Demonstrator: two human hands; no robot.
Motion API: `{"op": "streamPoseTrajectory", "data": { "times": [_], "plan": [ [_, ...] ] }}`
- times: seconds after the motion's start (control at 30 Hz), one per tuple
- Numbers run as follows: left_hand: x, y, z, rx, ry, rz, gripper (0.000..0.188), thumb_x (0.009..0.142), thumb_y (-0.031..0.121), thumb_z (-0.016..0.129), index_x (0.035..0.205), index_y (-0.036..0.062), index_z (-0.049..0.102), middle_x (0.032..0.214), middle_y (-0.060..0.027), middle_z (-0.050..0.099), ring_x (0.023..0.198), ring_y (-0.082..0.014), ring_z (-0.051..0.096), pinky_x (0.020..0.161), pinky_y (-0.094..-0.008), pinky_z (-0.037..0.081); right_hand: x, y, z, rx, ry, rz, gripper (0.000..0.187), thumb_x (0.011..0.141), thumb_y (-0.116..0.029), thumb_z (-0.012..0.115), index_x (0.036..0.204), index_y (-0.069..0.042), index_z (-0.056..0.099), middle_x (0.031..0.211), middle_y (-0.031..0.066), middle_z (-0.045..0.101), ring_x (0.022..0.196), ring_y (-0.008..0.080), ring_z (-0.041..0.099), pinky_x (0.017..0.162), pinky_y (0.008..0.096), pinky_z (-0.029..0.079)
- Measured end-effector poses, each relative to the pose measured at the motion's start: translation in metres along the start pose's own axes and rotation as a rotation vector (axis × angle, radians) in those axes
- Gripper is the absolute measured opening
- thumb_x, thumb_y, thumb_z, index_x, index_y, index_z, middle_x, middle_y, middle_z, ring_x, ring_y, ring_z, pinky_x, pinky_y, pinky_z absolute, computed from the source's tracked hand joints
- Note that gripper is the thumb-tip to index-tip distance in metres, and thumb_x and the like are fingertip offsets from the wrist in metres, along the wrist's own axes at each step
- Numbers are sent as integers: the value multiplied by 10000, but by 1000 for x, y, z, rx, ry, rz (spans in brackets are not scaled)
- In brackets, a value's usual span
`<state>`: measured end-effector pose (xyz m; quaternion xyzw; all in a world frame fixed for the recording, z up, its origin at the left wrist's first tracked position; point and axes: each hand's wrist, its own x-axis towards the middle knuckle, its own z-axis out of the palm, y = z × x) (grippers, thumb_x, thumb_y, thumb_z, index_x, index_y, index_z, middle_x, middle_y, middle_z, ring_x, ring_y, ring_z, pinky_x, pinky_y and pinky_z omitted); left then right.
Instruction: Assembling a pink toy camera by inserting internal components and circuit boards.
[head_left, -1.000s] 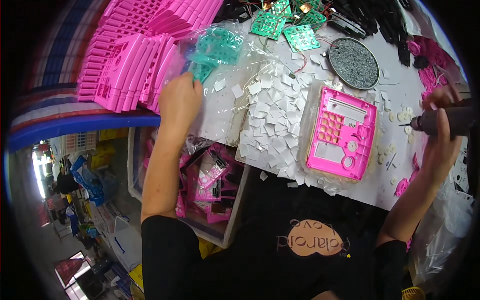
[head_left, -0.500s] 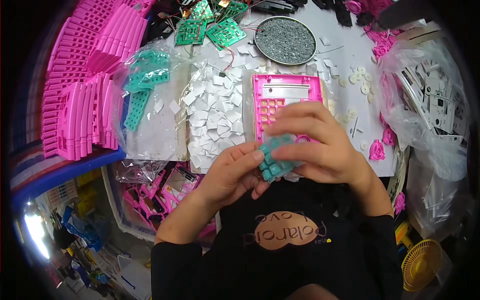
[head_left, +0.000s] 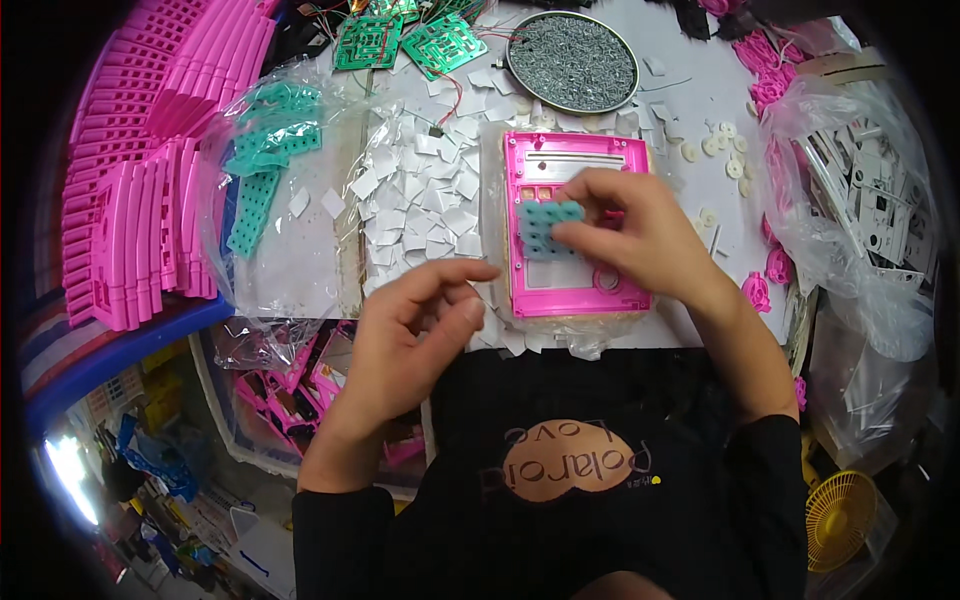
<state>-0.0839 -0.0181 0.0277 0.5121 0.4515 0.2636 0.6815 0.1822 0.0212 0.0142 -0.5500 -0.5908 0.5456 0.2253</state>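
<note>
A teal rubber keypad (head_left: pixel 545 232) is pinched between the thumb and fingers of my right hand (head_left: pixel 635 225). Its dimpled face is turned up, over the button openings of a pink plastic housing (head_left: pixel 575 303). The keypad covers most of those openings, so I cannot tell whether it is seated in them. The housing lies on a plastic-wrapped pad at the table's near side. Left of it, my left hand (head_left: pixel 410 325) hovers with loosely bent fingers apart and nothing held. White paper squares (head_left: pixel 425 180) are scattered beyond that hand.
Pink housings (head_left: pixel 150 230) stand stacked at the left, beside a clear bag of teal keypads (head_left: pixel 255 215). Farther back are green circuit boards (head_left: pixel 445 45) with wires and a round tray of small metal pieces (head_left: pixel 570 60). A bag of white parts (head_left: pixel 870 200) is at right.
My right hand has carried the keypad forward from between both hands onto the pink housing, its dimpled side now up. My left hand has let go and drawn back left.
</note>
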Motion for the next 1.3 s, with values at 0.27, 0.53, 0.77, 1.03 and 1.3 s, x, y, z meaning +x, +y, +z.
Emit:
{"op": "streamPoseTrajectory", "data": {
  "times": [0.27,0.53,0.77,1.03,1.3],
  "plan": [
    [6,-12,-7,-34,93,42,280,965,26,619,1240,-24,634,877,58,563,725,3,479,635,-164,388,3,1,8,-733,237,-308,355,817,-164,777,1108,-8,647,962,145,664,735,267,670,639,369,530],
    [43,20,-24,648,296,291,241,911,68,679,1140,-6,686,778,-18,595,632,-60,500,577,-232,409,-24,-6,16,-960,57,-559,795,816,-477,731,1373,42,503,1468,212,453,1403,357,403,1086,530,373],
    [150,52,-58,1144,451,558,263,915,193,671,1059,-27,688,892,-136,704,803,-233,678,727,-350,525,-28,12,46,-1048,-36,-423,1026,802,-652,660,1482,65,383,1588,227,315,1517,378,224,1170,635,194],
    [218,137,-140,1085,786,436,326,889,309,668,947,0,755,859,-213,742,747,-275,732,768,-449,557,-27,13,34,-911,-31,-479,980,803,-613,690,1447,74,418,1565,241,341,1504,415,229,1161,658,185],
    [296,140,-231,1504,717,89,374,803,208,690,1175,205,732,1204,-151,705,1151,-338,659,993,-454,511,-40,16,12,-757,32,-505,875,762,-534,769,1450,-78,476,1561,193,370,1490,445,242,1138,669,210]
  ]
}}
